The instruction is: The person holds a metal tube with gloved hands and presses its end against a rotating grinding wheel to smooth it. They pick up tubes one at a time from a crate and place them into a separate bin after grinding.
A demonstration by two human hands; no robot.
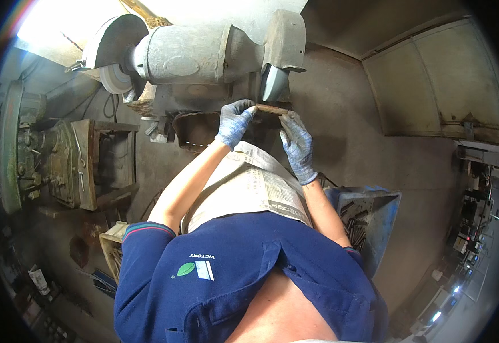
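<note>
Two gloved hands meet near the centre of the view, a little toward 12 o'clock, and both are clamped on one thing: a short, flat, rust-brown metal strip. The left hand, in a blue-grey knit glove, pinches the strip's left end with the fingertips. The right hand, in the same kind of glove, grips the right end, palm turned inward. The hands sit close together with only the strip's length between them, and the strip lies roughly level.

Just past the strip, toward 12 o'clock, stands a dusty grey bench grinder. Its right-side wheel sits under a heavy guard, and the strip is held right below that wheel; whether metal touches stone cannot be told from here. The grinder's other wheel, pale and round, shows at about 10 o'clock.

Toward 6 o'clock from the hands, a folded sheet of newspaper is spread over the person's lap, between the forearms. At 4 o'clock a blue metal bin holds a heap of dark metal rods. At 9 o'clock is a greenish old machine with a rusty box frame beside it. A wooden crate sits at 8 o'clock on the stained concrete floor.
</note>
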